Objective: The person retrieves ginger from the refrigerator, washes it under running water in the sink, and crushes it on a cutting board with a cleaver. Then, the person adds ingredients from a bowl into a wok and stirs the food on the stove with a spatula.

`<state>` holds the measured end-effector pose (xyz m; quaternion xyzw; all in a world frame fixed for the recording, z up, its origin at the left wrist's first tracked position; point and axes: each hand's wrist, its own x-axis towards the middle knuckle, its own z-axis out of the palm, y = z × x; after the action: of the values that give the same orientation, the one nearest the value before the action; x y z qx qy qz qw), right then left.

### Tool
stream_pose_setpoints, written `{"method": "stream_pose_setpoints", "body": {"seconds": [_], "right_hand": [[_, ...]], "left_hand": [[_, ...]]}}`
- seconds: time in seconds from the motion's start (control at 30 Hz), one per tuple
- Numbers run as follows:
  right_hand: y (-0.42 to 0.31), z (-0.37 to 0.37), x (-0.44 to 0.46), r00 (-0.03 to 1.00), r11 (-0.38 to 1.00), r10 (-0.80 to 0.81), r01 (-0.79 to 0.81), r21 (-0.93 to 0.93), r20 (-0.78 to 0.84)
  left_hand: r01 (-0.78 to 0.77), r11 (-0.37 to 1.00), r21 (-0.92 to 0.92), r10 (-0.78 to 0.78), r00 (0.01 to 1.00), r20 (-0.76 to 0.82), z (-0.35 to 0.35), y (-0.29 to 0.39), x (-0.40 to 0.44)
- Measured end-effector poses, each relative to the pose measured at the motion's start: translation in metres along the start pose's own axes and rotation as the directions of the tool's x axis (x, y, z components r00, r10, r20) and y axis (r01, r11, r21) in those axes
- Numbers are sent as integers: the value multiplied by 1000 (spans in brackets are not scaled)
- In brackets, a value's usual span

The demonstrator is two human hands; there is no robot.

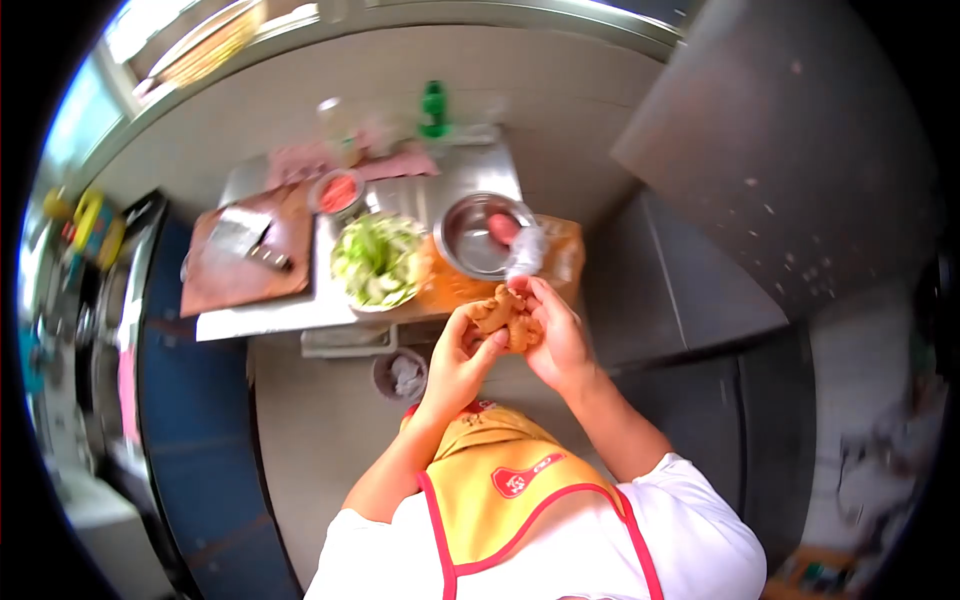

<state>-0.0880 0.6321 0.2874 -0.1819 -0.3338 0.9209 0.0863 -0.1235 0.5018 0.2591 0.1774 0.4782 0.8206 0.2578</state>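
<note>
Well, I have the knobbly brown root (522, 331) between both hands, the fingers of left hand (461, 362) and right hand (562, 347) grasping it, neither clearly nearer. It's by the worktop's (323, 275) near edge; its long axis I can't tell.

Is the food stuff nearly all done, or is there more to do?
Partway, it seems. The pale green vegetables look already cut, heaped together. The left hand and right hand hold a knobbly root, maybe ginger. It isn't sliced yet, so that may be left. The cleaver lies on the board.
</note>
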Motion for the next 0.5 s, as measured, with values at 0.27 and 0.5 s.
{"method": "stream_pose_setpoints", "body": {"seconds": [0.27, 0.5], "right_hand": [[68, 27, -25, 909, 930, 221, -88, -357, 353], [145, 96, -37, 698, 781, 493, -93, -617, 519]], "left_hand": [[86, 996, 5, -79, 937, -341, -48, 56, -109], [-13, 997, 77, 47, 884, -465, -112, 86, -184]]}}
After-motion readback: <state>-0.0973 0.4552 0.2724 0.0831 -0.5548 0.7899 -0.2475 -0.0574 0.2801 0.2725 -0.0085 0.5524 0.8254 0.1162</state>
